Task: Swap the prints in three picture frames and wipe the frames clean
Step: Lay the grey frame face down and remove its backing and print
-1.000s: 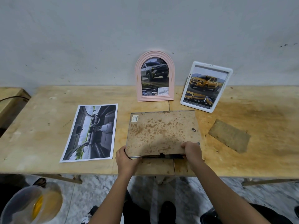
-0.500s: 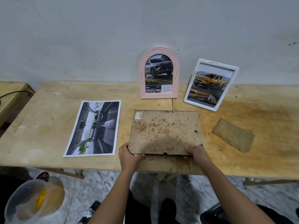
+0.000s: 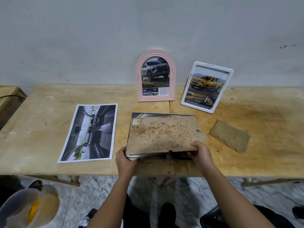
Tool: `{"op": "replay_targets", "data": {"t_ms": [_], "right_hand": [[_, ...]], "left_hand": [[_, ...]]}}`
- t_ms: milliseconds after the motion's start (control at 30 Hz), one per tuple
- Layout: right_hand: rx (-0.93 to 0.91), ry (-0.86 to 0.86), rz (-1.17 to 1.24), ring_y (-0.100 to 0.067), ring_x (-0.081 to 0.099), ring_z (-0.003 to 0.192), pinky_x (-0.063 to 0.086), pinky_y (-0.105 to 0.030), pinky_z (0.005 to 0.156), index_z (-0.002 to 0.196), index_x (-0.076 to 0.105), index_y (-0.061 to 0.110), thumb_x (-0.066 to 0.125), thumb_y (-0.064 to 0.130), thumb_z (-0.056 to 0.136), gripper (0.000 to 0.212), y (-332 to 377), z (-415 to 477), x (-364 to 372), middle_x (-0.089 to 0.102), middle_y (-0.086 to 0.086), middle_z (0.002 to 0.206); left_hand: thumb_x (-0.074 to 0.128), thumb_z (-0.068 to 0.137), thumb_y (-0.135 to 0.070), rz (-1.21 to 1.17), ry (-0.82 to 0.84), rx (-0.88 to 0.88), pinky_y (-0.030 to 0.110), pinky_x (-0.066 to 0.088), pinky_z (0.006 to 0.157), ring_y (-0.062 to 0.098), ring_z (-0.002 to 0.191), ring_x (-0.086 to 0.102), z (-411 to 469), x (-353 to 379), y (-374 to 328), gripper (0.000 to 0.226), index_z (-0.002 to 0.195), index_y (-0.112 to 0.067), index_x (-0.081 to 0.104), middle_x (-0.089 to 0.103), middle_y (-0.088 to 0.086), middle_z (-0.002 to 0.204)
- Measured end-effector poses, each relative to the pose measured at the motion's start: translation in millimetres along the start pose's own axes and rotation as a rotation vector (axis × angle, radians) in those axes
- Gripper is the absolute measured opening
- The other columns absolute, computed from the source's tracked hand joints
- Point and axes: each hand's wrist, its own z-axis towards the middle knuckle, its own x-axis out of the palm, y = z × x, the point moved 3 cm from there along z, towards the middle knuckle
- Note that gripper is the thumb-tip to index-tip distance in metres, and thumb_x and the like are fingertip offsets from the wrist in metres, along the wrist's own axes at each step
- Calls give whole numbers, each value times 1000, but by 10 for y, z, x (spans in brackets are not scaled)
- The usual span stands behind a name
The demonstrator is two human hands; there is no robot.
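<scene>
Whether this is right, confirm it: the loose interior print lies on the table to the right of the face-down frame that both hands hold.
Wrong on the side. In the head view the loose interior print lies on the table to the left of the face-down frame, which the left hand and right hand do hold.

Both my bare forearms reach forward, converging from low left and low right. My left hand is knuckles up and grips the near-left corner of the frame, thumb against the corner's side, fingers curled under. My right hand, off to the right of the left one, pinches the near edge of the backing board, fingers curled over the top and thumb beneath. The hands are apart, not touching.
</scene>
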Motion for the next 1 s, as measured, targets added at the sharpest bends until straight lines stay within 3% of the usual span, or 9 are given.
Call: {"op": "replay_targets", "data": {"t_ms": [167,267,400,533,667,800,900,933,1000], "right_hand": [[44,230,268,-22,59,95,60,-31,68,114,50,14,49,4,91,25,-277,-159,228,61,-8,103],[115,172,365,-24,60,94,59,-34,67,119,47,16,49,0,92,32,-456,-220,319,61,-9,106],[26,78,316,-23,59,88,53,-37,72,114,51,15,50,-2,90,30,-344,-264,239,61,-5,99],[-96,-16,342,-29,61,98,56,-34,63,126,51,7,55,1,87,40,-117,-244,-1,61,-12,117],[-146,-126,416,-20,64,88,55,-27,56,127,52,13,56,8,91,37,67,-211,-307,66,-3,111],[-175,-305,545,-24,56,115,50,-30,75,137,42,9,49,12,96,41,94,-179,-700,51,-4,135],[-187,-458,659,-29,46,128,52,-29,77,142,34,9,47,16,98,47,10,-173,-986,47,-6,140],[-192,-495,698,-28,50,124,52,-30,82,142,34,9,46,16,98,46,-12,-173,-1058,49,-6,137],[-211,-528,770,-13,56,85,54,-30,86,143,34,12,46,18,99,46,-43,-155,-1163,55,-1,106]], "left_hand": [[79,62,-21,8,0,4,40,49,90,28,110,51,17,22,38,72,126,-5,51,50,12,123],[67,55,-44,-5,10,-1,46,50,88,29,109,52,23,51,86,78,123,-9,52,52,10,120],[59,58,-73,36,24,27,48,48,87,32,109,53,-15,36,43,91,122,-8,53,55,13,120],[60,62,-38,33,19,65,45,46,90,31,110,49,-89,22,-27,72,127,-8,50,51,12,123],[68,76,-11,55,-3,57,44,41,96,31,116,45,-74,54,1,60,132,-6,46,48,15,128],[61,86,-12,116,-26,92,42,35,103,32,124,41,-81,88,26,58,138,-3,39,42,17,137],[57,89,-15,150,-38,99,42,33,105,33,126,40,-76,113,39,56,140,-2,37,40,17,140],[57,89,-15,164,-35,99,42,34,105,33,126,40,-79,118,39,56,140,-3,36,40,17,140],[56,90,-16,183,-37,103,43,35,105,33,126,40,-69,124,51,55,140,-3,36,39,17,139]]}}
